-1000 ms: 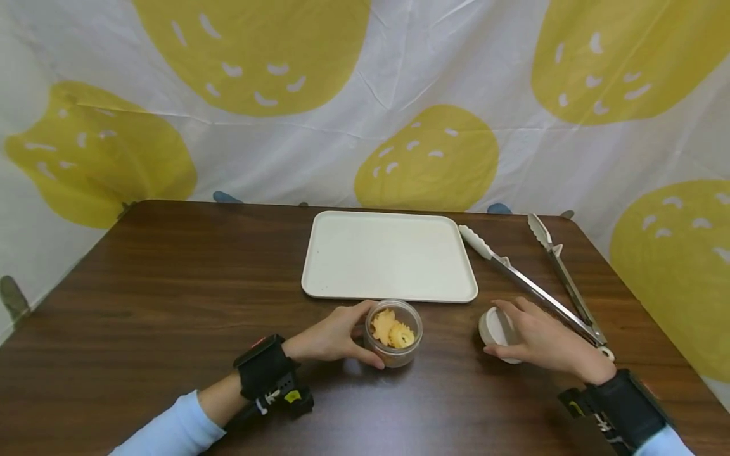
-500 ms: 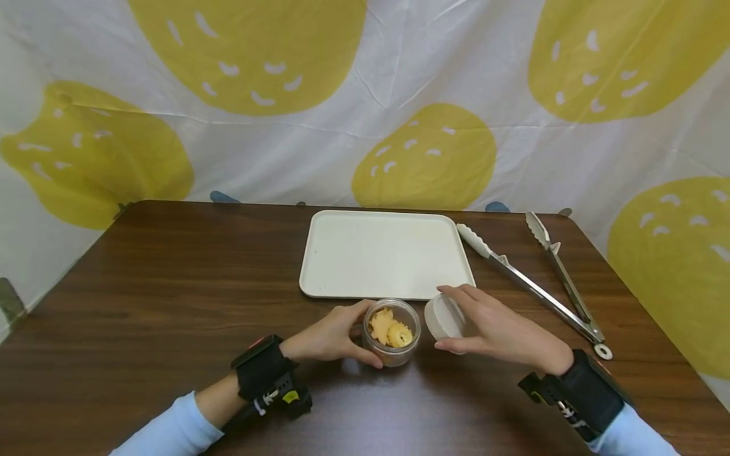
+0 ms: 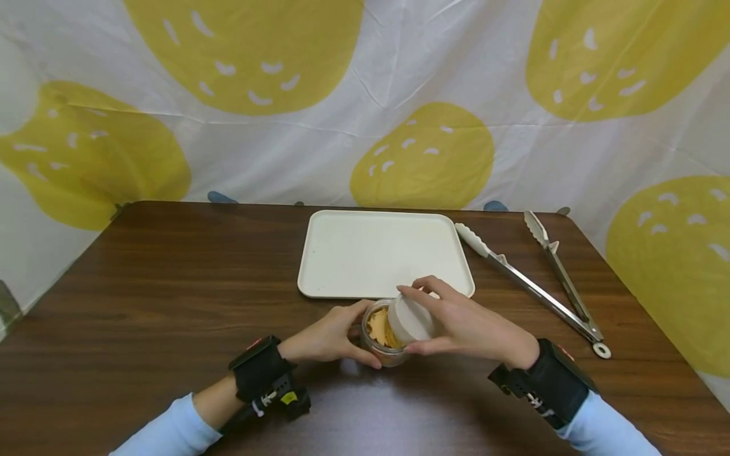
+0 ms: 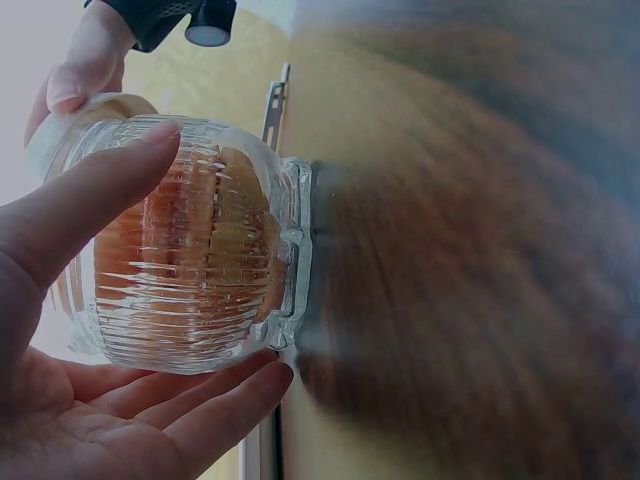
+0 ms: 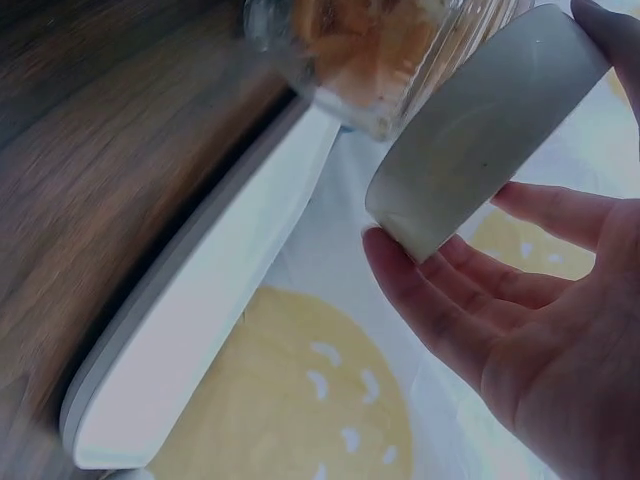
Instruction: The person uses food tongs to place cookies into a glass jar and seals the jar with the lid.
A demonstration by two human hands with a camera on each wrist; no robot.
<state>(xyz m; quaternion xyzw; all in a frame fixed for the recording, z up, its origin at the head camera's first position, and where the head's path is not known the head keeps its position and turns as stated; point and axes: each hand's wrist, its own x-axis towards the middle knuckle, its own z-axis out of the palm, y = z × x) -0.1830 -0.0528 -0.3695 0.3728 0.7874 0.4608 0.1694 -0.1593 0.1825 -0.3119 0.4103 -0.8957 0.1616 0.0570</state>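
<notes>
A clear ribbed jar [image 4: 190, 330] with orange-yellow crinkle-edged pieces [image 3: 379, 326] in it stands on the table. My left hand [image 3: 327, 335] holds it from the left, thumb on the near side and fingers around the far side. In my right hand [image 3: 464, 323] is a round white lid [image 3: 409, 320], gripped by its rim between thumb and fingers. The lid is tilted over the right part of the jar's mouth and hides some of the contents. The right wrist view shows the lid [image 5: 480, 130] close beside the jar; whether they touch I cannot tell.
Behind the jar lies a white rectangular tray [image 3: 382, 253]. Long metal tongs [image 3: 542, 294] with white tips lie spread on the right side of the brown wooden table [image 3: 171, 272]. A white cloth with yellow shapes [image 3: 422, 155] hangs behind the table.
My right hand has lifted the white lid from the table on the right and carried it left to the jar's mouth. My left hand has stayed on the jar.
</notes>
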